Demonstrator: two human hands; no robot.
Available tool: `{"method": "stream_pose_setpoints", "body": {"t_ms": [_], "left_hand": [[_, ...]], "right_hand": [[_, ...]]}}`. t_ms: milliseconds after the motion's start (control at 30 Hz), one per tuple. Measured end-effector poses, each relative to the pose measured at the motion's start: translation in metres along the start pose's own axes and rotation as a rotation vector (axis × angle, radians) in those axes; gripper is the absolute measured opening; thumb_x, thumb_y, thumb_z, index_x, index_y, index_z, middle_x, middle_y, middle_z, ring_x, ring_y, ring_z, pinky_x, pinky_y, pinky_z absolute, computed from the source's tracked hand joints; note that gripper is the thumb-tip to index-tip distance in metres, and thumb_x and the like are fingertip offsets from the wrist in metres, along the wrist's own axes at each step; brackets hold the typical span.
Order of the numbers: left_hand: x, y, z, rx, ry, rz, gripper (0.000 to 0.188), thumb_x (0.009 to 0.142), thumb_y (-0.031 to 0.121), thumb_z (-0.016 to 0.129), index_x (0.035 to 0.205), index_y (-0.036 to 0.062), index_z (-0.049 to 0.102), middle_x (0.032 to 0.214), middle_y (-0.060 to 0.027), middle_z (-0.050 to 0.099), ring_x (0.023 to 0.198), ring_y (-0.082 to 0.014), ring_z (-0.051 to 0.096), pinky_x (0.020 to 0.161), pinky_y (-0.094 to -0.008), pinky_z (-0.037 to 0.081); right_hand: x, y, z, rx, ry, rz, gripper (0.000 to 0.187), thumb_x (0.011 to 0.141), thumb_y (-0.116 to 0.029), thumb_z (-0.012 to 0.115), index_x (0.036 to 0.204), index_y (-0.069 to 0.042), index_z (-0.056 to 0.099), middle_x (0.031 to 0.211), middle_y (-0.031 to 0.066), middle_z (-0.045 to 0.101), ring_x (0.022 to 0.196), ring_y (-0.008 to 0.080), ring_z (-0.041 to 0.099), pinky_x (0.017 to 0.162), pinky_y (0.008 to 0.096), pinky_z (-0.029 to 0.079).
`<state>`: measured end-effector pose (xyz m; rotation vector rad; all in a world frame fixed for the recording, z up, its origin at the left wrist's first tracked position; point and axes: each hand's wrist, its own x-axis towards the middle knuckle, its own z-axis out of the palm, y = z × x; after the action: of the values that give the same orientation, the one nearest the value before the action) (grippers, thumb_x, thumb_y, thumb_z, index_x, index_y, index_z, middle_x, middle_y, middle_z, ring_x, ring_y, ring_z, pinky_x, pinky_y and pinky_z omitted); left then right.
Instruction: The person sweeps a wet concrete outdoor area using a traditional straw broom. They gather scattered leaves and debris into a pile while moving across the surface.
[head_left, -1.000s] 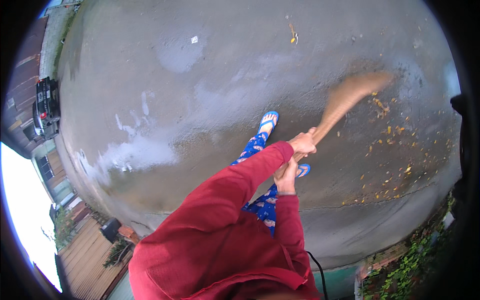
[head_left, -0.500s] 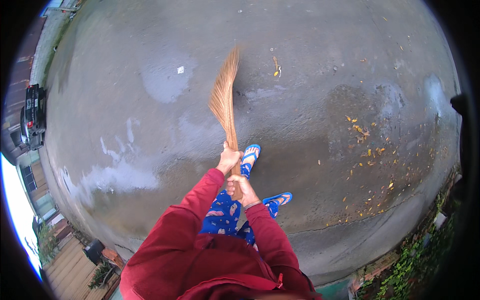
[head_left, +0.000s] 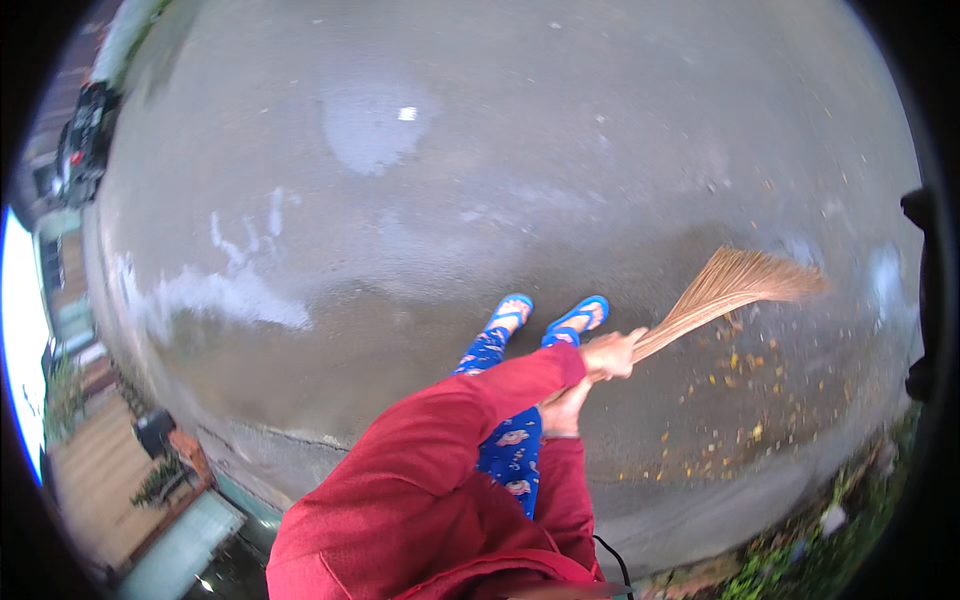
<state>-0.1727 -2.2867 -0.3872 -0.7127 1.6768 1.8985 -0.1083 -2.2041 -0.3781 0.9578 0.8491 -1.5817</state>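
A straw broom stretches out to my right, its flared bristles over the wet pavement at the far right. My left hand is wrapped round the broom just below where the bristles spread. Lower down, nearer my body, my right hand grips the handle end, which is mostly hidden by the hands and sleeve. Yellow fallen leaves lie scattered on the ground below the bristles, and part of them is covered by the broom.
My feet in blue flip-flops stand left of the broom. A small white scrap lies farther off on the wet pavement. Green plants border the lower right. A dark vehicle stands at the far left.
The broom has swung from straight ahead to the right, both hands moving with it. My right foot has moved forward, level with the left. The view has shifted.
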Motion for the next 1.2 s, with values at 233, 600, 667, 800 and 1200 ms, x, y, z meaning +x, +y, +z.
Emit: {"method": "stream_pose_setpoints", "body": {"t_ms": [233, 600, 667, 800, 1200], "left_hand": [[-0.154, -0.121, -0.029, -0.500, 0.900, -0.343, 0.092, 0.064, 0.008, 0.062, 0.135, 0.0173, 0.005, 0.071, -0.0137, 0.059, 0.049, -0.0174, 0.057, 0.043, -0.0317, 0.049], [-0.093, -0.252, -0.234, -0.771, 1.139, -0.350, 0.018, 0.065, 0.016, 0.056, 0.071, -0.0011, 0.052, 0.060, -0.0072, 0.053, 0.052, -0.0179, 0.053, 0.048, -0.0303, 0.046], [-0.041, -0.229, -0.210, -0.343, 1.280, -0.744, 0.060, 0.064, 0.017, 0.058, 0.111, -0.0071, 0.031, 0.086, -0.0228, 0.057, 0.077, -0.0306, 0.060, 0.071, -0.0368, 0.048], [0.005, -0.171, -0.143, -0.004, 0.974, -0.628, 0.087, 0.064, 0.012, 0.054, 0.128, -0.0072, -0.001, 0.090, -0.0303, 0.055, 0.087, -0.0379, 0.056, 0.080, -0.0400, 0.044], [0.033, -0.007, -0.052, -0.057, -0.143, 0.000, 0.072, 0.059, 0.021, 0.059, 0.122, 0.0024, 0.031, 0.070, -0.0105, 0.050, 0.054, -0.0168, 0.050, 0.046, -0.0321, 0.040]], "right_hand": [[-0.026, 0.094, -0.021, -0.677, -0.397, 0.669, 0.034, 0.078, -0.021, 0.056, 0.103, -0.004, 0.040, 0.079, 0.0082, 0.052, 0.070, 0.0202, 0.057, 0.061, 0.0335, 0.049], [0.020, -0.158, -0.019, -0.999, 0.011, -0.065, 0.022, 0.079, -0.008, 0.049, 0.100, -0.008, 0.046, 0.077, 0.0073, 0.053, 0.066, 0.0168, 0.055, 0.060, 0.0286, 0.049], [0.014, -0.196, -0.049, -0.980, 0.200, -0.168, 0.022, 0.077, -0.009, 0.049, 0.099, -0.008, 0.046, 0.075, 0.0069, 0.052, 0.064, 0.0174, 0.055, 0.058, 0.0294, 0.049], [0.008, -0.211, -0.095, -0.952, 0.286, -0.164, 0.020, 0.077, -0.011, 0.050, 0.096, -0.009, 0.046, 0.072, 0.0067, 0.051, 0.062, 0.0179, 0.054, 0.056, 0.0310, 0.048], [0.028, -0.070, -0.041, -1.286, -0.220, -0.122, 0.020, 0.076, -0.006, 0.047, 0.096, -0.003, 0.046, 0.072, 0.0037, 0.052, 0.058, 0.0104, 0.050, 0.049, 0.0226, 0.042]]}}
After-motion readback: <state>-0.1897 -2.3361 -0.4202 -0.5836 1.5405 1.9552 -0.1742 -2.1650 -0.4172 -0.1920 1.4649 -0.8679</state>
